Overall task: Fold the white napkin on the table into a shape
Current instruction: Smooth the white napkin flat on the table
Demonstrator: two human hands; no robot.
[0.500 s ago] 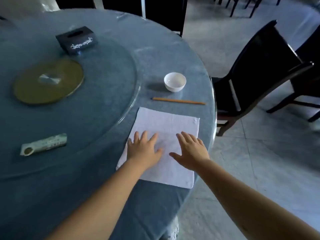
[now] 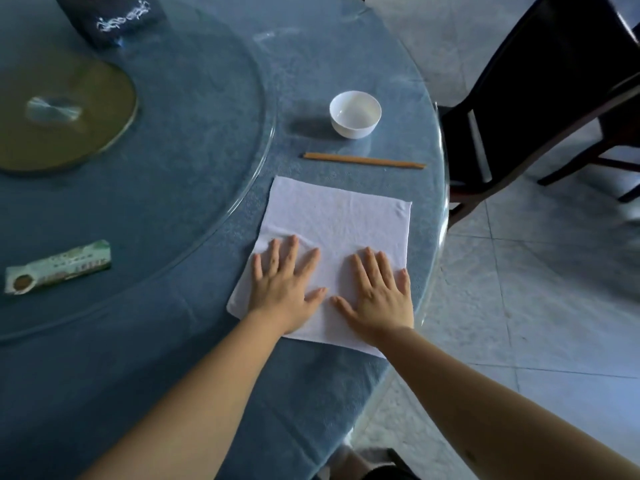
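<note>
1. The white napkin (image 2: 337,233) lies spread flat in a single layer on the blue table (image 2: 194,188), close to the person's edge and just outside the glass turntable (image 2: 207,109). No fold or crease line shows in it, so the shaping itself looks not yet begun.
2. The left hand (image 2: 284,285) rests palm down on the near left part of the cloth, fingers spread and gripping nothing. The right hand (image 2: 379,296) lies the same way on the near right part, flat and open, with its little finger at the right edge. Both appear to be pressing or smoothing the cloth, a judgement from the flat palms and a few soft wrinkles just ahead of the left fingertips.
3. What is left, as I judge it: every fold, starting with lifting a corner or an edge.
4. The napkin is roughly square, so it has no marked long axis. It sits turned slightly clockwise against the table edge, its far edge sloping down toward the right.
5. The far edge runs nearly parallel to the chopstick (image 2: 363,161) lying just beyond it, apart from the cloth; the small white bowl (image 2: 355,114) stands further off.
</note>
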